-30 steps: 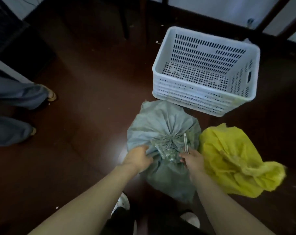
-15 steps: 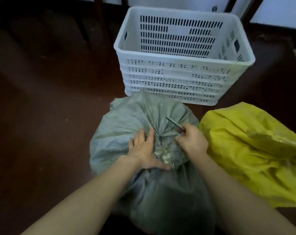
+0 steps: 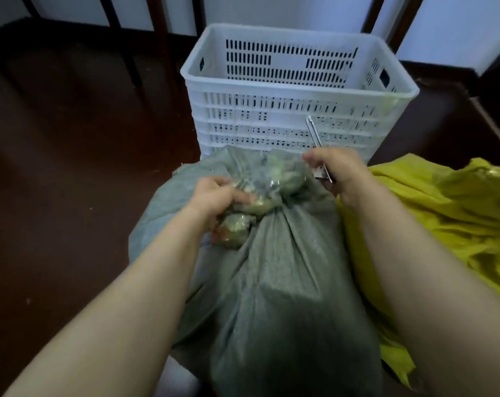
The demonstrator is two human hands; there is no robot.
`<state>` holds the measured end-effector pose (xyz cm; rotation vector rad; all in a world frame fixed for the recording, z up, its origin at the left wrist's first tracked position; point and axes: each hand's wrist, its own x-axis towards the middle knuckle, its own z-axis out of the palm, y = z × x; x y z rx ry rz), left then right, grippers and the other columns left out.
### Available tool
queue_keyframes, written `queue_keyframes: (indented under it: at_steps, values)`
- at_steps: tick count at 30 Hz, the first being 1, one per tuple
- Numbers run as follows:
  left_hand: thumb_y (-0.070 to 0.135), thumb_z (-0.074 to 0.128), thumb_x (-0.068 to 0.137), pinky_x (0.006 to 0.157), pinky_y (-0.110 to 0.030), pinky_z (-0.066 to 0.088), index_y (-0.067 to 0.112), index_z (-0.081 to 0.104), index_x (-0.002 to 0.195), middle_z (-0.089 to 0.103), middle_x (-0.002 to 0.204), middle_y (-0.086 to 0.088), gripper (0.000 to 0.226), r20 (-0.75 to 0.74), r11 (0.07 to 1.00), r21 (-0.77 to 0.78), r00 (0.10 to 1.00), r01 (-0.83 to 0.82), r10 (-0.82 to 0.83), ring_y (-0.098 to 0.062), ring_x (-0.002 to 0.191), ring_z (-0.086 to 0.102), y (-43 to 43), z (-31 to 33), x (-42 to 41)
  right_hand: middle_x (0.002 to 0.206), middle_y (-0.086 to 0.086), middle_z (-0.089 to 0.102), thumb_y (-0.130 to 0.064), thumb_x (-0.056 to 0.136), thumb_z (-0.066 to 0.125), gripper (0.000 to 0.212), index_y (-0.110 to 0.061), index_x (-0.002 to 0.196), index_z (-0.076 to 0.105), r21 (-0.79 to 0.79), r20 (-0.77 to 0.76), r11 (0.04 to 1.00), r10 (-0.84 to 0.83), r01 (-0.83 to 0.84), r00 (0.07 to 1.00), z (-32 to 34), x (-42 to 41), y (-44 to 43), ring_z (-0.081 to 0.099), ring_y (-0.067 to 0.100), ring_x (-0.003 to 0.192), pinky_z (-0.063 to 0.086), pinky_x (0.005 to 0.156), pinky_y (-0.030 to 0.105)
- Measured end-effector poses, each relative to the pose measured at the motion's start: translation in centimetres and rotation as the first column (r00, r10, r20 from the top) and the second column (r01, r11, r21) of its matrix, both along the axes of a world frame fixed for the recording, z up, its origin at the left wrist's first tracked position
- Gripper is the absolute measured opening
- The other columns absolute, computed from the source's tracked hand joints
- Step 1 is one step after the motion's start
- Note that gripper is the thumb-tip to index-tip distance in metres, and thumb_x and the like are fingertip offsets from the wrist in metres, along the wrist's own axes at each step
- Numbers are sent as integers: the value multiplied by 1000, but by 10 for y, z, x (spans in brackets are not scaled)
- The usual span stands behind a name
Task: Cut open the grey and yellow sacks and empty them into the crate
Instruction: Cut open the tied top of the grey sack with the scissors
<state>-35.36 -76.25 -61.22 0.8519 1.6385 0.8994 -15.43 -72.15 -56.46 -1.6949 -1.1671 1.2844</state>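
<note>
A full grey sack (image 3: 274,296) stands on the floor right in front of me, its neck gathered and wrapped in clear tape. My left hand (image 3: 217,196) grips the taped knot (image 3: 260,193) from the left. My right hand (image 3: 340,173) touches the knot's right side and holds a slim metal cutter (image 3: 314,138) that points up and away. A crumpled yellow sack (image 3: 449,222) lies against the grey one on the right. The white slotted crate (image 3: 297,93) stands just behind the sacks, and no contents show inside it.
Dark brown floor (image 3: 71,173) stretches to the left. Dark furniture legs (image 3: 128,53) and a white wall stand behind the crate. A dark low ledge (image 3: 492,116) runs along the far right.
The view has closed in on the grey sack. My left hand went from lying flat beside the knot to gripping it. The cutter in my right hand swung upright, towards the crate.
</note>
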Motion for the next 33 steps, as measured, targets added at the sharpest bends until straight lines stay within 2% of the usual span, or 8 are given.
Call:
queue_keyframes:
  at_steps: [3,7,12,16,18,22,27,33]
  values:
    - [-2,83,54,48,-29,52,-5,62,101,71,82,-18,51,211,994,46,973,-103,91,-22,54,68,8,27,-6,88,0,60,6,61,65,43,-22,93,65,57,18,975,215,-215,977,7,11,-5,51,15,71,38,56,30]
    - [14,86,39,74,-45,58,-1,59,118,71,101,-17,85,342,998,-50,938,-38,53,-32,86,70,6,40,-7,116,-4,60,-31,43,91,93,-21,127,54,132,110,969,194,-207,975,10,8,-15,57,17,105,47,93,39]
    - [24,83,61,67,-40,58,3,61,117,70,103,-15,63,374,993,38,923,-111,89,-29,88,70,10,53,-12,88,-5,62,-48,57,85,54,-17,92,59,277,186,955,57,-108,981,12,-15,-15,60,13,79,50,66,29]
    - [74,62,61,108,-48,34,19,41,140,47,141,-9,98,-207,970,233,971,-73,123,-27,129,46,7,71,-12,87,0,61,-44,58,86,54,-12,87,55,200,-10,978,-61,61,998,20,-23,-10,60,17,77,50,64,30]
    - [90,46,48,112,-46,-11,35,15,149,8,159,-2,119,-589,942,303,806,145,65,-19,146,1,4,80,-7,99,10,67,-34,58,88,67,0,106,58,101,-140,986,-117,131,983,26,-25,-10,65,26,89,56,71,33]
    - [86,66,33,106,-40,-21,42,-20,144,-15,159,-2,147,-742,806,98,583,584,-332,-16,144,-20,4,80,18,71,2,71,-25,59,88,44,-4,90,64,80,-219,990,-99,119,971,52,-30,-14,67,16,63,47,45,19]
    - [61,72,65,93,-37,40,25,46,124,62,114,0,74,-698,847,411,714,336,55,-25,113,55,1,57,29,40,-8,53,-27,64,85,33,-11,79,60,186,-176,977,143,-109,974,82,-44,-27,44,4,29,28,30,12]
    - [65,61,73,72,-31,43,16,68,91,68,96,-7,53,-377,940,295,884,-168,276,-27,81,59,7,47,9,58,-10,57,-27,68,82,20,-18,70,64,358,-5,933,32,-28,999,82,-40,-24,36,-2,30,28,32,13]
